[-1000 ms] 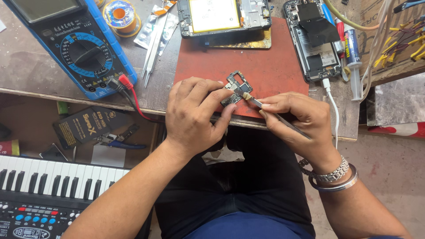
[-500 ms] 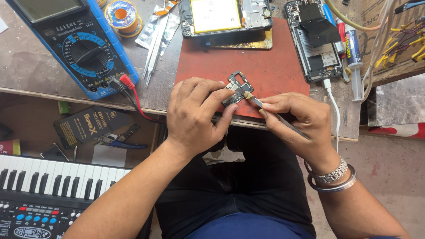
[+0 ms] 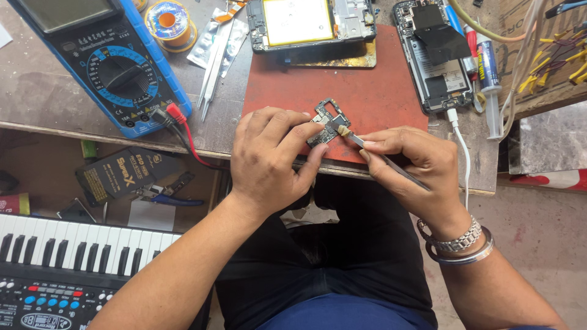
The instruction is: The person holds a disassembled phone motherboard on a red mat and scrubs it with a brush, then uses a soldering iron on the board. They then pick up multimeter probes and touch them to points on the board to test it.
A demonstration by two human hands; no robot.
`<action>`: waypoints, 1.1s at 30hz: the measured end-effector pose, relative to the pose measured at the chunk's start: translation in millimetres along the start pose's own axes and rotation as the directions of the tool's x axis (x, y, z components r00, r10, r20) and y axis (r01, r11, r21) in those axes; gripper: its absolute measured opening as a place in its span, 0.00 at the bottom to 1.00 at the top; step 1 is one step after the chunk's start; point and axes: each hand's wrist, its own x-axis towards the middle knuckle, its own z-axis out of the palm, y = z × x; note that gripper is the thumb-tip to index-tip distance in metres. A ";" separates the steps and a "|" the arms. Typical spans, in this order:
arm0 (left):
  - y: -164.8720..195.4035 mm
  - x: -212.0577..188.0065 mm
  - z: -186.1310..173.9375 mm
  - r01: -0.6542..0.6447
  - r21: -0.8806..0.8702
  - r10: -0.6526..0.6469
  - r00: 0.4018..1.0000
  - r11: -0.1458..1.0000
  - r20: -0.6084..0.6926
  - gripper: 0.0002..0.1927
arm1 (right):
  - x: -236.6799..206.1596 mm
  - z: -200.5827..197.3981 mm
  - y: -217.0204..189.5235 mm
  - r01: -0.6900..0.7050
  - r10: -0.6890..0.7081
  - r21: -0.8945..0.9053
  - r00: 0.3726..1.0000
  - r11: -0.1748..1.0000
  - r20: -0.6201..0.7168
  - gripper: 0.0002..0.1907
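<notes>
The left hand [image 3: 269,156] is pinching a small circuit board [image 3: 327,122] between thumb & fingertips, just over the red mat [image 3: 379,85]. The right hand [image 3: 413,165] is gripping a thin brush tool [image 3: 367,146], its tip touching the board right beside the left thumb. Since 1 sec ago the tip is sitting slightly lower on the board, so the brushing seems ongoing.

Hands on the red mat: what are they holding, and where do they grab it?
The left hand pinches a small circuit board by its lower edge. The right hand grips a thin brush along its metal handle, bristles on the board.
</notes>
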 end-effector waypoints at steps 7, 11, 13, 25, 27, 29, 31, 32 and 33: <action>-0.3 0.5 1.2 -0.001 0.002 0.001 1.000 1.000 -0.001 0.13 | 0.7 -6.1 0.9 -0.107 0.103 0.120 0.994 0.987 0.035 0.07; 0.4 -0.3 1.1 0.005 -0.007 -0.005 1.000 1.000 0.002 0.13 | 1.5 -7.9 3.6 -0.097 0.088 0.133 0.994 0.986 0.069 0.06; 0.5 0.5 1.6 0.004 -0.006 -0.004 1.000 1.000 0.001 0.13 | 1.5 -8.1 4.5 -0.114 0.108 0.132 0.993 0.985 0.055 0.06; 1.4 2.0 1.5 -0.004 -0.004 0.004 1.000 1.000 0.006 0.12 | 1.2 -7.8 5.0 -0.097 0.096 0.034 0.995 0.995 0.023 0.06; 1.5 2.3 1.5 -0.003 -0.010 0.004 1.000 1.000 0.011 0.11 | 2.3 -9.4 6.2 -0.101 0.094 0.111 0.994 0.989 0.062 0.07; 1.1 3.8 1.7 -0.008 -0.009 0.008 1.000 1.000 0.007 0.11 | 3.0 -9.5 7.2 -0.110 0.106 0.118 0.994 0.987 0.041 0.07; 0.7 5.7 3.0 -0.012 -0.009 0.012 1.000 1.000 0.004 0.11 | 3.5 -10.2 7.8 -0.116 0.114 0.107 0.993 0.988 0.025 0.07; 1.2 5.8 3.5 -0.011 -0.009 0.011 1.000 1.000 0.003 0.11 | 3.2 -10.6 7.7 -0.118 0.116 0.091 0.993 0.989 0.023 0.07; 1.2 5.6 3.2 -0.009 -0.009 0.009 1.000 1.000 0.002 0.11 | 3.3 -10.6 7.6 -0.120 0.118 0.076 0.993 0.990 0.022 0.07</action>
